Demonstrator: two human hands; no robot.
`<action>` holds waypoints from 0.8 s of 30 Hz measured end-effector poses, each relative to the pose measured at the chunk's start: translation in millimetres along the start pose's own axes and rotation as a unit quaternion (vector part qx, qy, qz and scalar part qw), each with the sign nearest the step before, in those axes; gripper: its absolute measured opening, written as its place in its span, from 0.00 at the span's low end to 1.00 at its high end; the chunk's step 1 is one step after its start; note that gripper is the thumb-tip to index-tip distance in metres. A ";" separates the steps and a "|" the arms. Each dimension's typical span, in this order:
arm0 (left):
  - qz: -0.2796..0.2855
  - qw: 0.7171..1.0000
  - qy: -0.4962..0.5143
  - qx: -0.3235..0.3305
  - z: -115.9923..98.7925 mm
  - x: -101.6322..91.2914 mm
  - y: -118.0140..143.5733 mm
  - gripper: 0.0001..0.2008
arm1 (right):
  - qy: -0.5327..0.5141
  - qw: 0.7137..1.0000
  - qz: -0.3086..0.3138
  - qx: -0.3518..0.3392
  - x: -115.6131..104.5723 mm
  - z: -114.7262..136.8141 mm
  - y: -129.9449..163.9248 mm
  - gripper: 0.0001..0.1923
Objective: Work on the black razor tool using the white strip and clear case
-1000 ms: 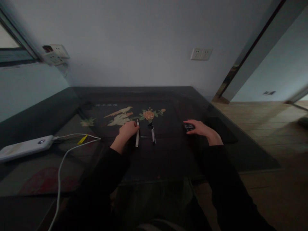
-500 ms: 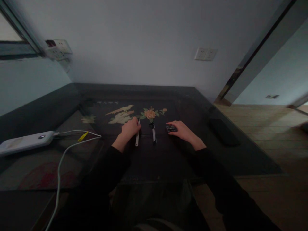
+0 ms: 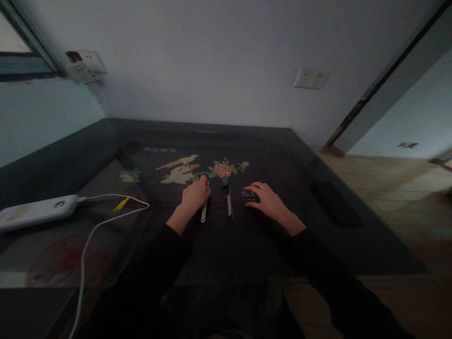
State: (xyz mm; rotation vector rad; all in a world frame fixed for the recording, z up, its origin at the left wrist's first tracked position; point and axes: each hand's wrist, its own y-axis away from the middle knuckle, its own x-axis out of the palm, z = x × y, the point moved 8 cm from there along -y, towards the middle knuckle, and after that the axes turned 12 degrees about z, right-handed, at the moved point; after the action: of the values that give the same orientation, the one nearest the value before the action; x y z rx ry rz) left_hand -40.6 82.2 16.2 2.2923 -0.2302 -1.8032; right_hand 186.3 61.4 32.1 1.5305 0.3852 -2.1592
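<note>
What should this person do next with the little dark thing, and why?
Perhaps ease the right-hand grip open once the small dark object surely rests on the tabletop: it looks very close to it, right of the slim black-and-grey tool with a gap between. The left-hand grip is on the pale stick.

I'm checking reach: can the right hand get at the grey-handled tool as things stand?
Probably yes: the tool lies close to the right hand and nothing covers it, though the dark object in that hand may hinder a grip.
</note>
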 end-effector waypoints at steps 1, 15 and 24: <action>-0.003 1.000 0.001 -0.002 -0.3 -1.7 1.1 0.12 | 0.014 1.000 -0.014 0.000 -3.7 6.9 2.4 0.22; 0.027 0.998 -0.012 -0.054 8.4 0.3 3.4 0.14 | 0.067 0.990 0.054 -0.115 48.2 74.1 6.2 0.17; 0.067 0.996 -0.033 -0.057 3.4 5.8 3.9 0.09 | -0.011 0.995 0.018 -0.101 48.5 74.1 0.8 0.11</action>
State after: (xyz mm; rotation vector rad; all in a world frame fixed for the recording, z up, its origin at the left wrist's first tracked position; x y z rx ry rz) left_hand -42.4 76.8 11.0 2.0904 -0.2768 -1.7790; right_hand 113.5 15.3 11.8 1.3907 0.5459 -2.0390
